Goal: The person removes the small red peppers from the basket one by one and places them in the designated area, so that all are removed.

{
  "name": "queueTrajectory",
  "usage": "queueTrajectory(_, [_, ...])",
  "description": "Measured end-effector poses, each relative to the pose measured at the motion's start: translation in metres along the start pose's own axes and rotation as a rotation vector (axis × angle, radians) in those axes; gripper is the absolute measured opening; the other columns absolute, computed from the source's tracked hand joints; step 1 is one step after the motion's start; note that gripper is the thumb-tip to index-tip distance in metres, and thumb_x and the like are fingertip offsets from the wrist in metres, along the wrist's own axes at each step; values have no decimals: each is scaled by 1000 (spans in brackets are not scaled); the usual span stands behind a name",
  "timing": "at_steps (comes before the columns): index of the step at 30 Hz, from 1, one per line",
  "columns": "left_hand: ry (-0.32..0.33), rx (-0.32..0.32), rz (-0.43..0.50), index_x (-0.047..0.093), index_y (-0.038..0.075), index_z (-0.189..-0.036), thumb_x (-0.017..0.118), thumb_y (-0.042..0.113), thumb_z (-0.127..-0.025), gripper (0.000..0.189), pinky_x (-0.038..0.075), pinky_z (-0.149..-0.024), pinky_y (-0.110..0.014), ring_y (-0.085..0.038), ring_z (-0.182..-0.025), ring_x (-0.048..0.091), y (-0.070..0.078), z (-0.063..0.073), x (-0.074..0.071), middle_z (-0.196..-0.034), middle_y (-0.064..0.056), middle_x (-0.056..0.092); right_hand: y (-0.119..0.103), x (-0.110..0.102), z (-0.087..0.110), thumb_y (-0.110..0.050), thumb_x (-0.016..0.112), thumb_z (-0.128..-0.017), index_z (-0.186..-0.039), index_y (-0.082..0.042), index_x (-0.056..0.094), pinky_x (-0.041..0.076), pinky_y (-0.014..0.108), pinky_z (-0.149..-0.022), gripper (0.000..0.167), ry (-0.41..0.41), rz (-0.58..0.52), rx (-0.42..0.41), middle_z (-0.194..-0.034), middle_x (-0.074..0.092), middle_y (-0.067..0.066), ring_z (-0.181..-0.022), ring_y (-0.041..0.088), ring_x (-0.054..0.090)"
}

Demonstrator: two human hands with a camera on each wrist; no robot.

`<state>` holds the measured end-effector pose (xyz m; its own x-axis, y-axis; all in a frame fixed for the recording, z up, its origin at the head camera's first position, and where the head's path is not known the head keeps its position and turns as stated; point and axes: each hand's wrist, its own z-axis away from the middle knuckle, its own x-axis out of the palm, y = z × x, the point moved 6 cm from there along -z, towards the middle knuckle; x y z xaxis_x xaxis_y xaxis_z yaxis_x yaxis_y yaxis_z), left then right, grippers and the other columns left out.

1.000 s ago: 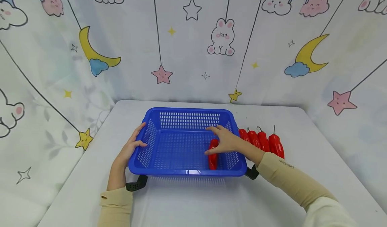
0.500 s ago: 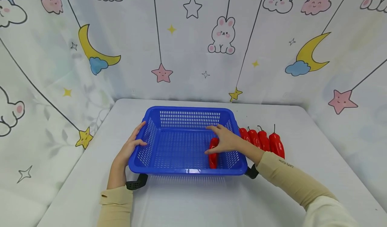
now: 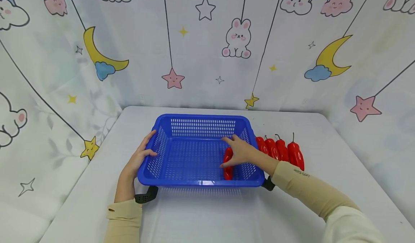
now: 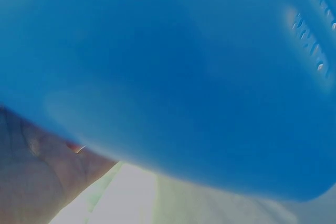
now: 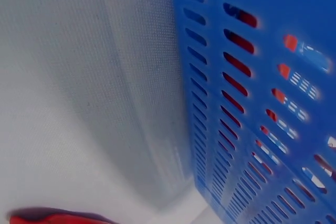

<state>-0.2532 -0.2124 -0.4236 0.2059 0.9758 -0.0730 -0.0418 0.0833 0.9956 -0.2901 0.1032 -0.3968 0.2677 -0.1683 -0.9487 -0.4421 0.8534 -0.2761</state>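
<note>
A blue plastic basket (image 3: 201,183) with slotted sides stands on the white table. My left hand (image 3: 137,160) grips its left rim, thumb over the edge. In the left wrist view the basket's smooth blue side (image 4: 168,77) fills most of the picture, with part of the palm (image 4: 37,171) below it. Inside the basket, near the right wall, lies a red chili pepper (image 3: 228,174). Over it my right hand (image 3: 241,152) reaches across the right rim, thumb and fingers spread apart, the thumb overlapping the pepper in the head view.
Several more red chili peppers (image 3: 281,151) lie in a row on the table, right of the basket; one red pepper (image 5: 58,219) shows at the bottom of the right wrist view. Behind the table (image 3: 207,217) hangs a patterned cloth (image 3: 201,48).
My right forearm has shifted slightly to the left. The left hand, the basket and the peppers stay where they were.
</note>
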Motion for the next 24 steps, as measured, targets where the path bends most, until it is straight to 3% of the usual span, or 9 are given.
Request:
queueTrajectory(13, [2, -10, -4, 10, 27, -148, 42, 2, -82, 77, 26, -95, -57, -40, -133, 10, -1, 0, 1, -152, -7, -4, 2, 13, -3, -56, 74, -59, -141, -13, 34, 42, 59, -80, 100, -61, -9, 69, -138, 33, 26, -119, 46, 41])
queueTrajectory(24, [4, -4, -9, 10, 27, -148, 42, 1, -81, 78, 32, -92, -50, -40, -132, 13, 1, 0, 1, -152, -8, -3, 5, 18, -9, -58, 75, -56, -139, -14, 37, 42, 58, -80, 101, -68, 26, 88, -135, 34, 26, -115, 45, 44])
